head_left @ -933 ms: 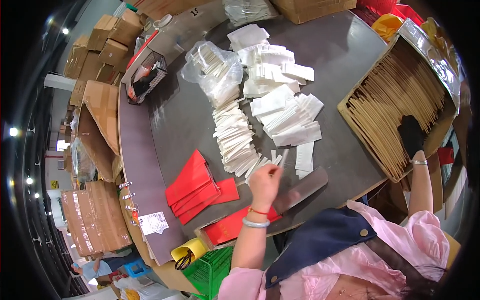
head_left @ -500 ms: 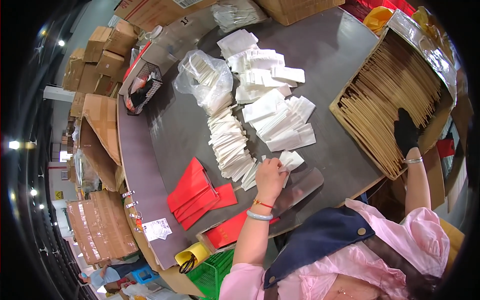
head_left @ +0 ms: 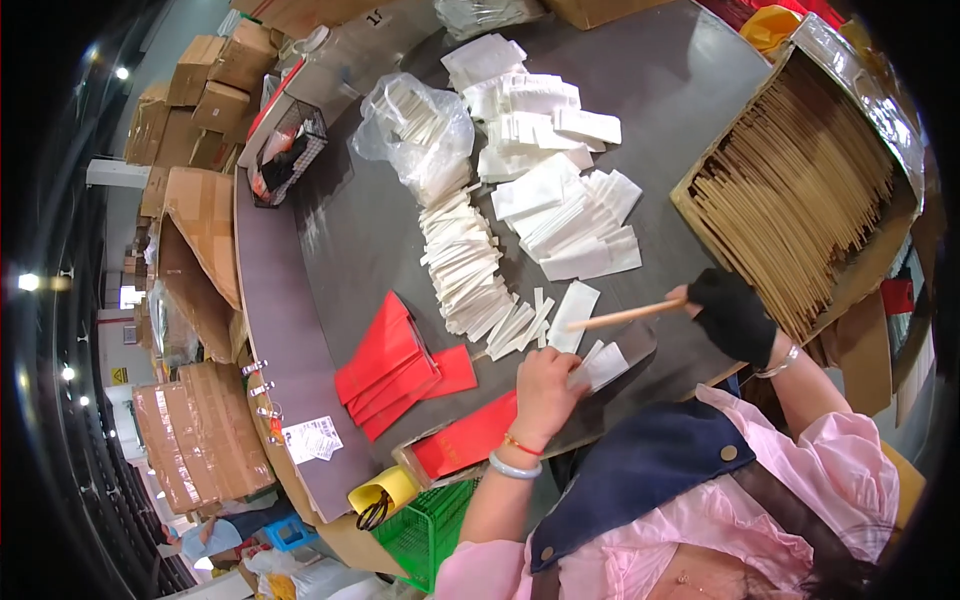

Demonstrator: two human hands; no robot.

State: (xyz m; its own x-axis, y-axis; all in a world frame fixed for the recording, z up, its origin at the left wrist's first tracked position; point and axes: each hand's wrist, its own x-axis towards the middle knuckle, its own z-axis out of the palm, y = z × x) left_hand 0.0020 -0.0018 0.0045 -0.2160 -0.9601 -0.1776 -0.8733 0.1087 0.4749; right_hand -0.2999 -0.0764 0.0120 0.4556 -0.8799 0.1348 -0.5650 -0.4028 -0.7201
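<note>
My right hand (head_left: 730, 315), in a black fingerless glove, grips wooden chopsticks (head_left: 625, 316) whose far ends point left over the table. My left hand (head_left: 547, 395), bare, pinches small white paper packets (head_left: 604, 366) near the table's front edge. Just beyond it lies a single flat white packet (head_left: 574, 312). A row of narrow white paper strips (head_left: 460, 262) runs back from there to a clear plastic bag (head_left: 415, 135). Red paper sleeves (head_left: 400, 370) are fanned out to the left, and another red sleeve (head_left: 465, 435) lies in a shallow tray beside my left wrist.
On the right, an open carton (head_left: 700, 215) holds many wooden chopsticks. Piles of white packets (head_left: 570, 215) lie mid-table. A wire basket (head_left: 290, 165) stands at the left, a yellow holder with scissors (head_left: 385, 490) at the front edge, above a green crate (head_left: 430, 535).
My right hand has come out of the carton and moved left, now holding chopsticks. My left hand has drawn slightly nearer with white packets between its fingers.
</note>
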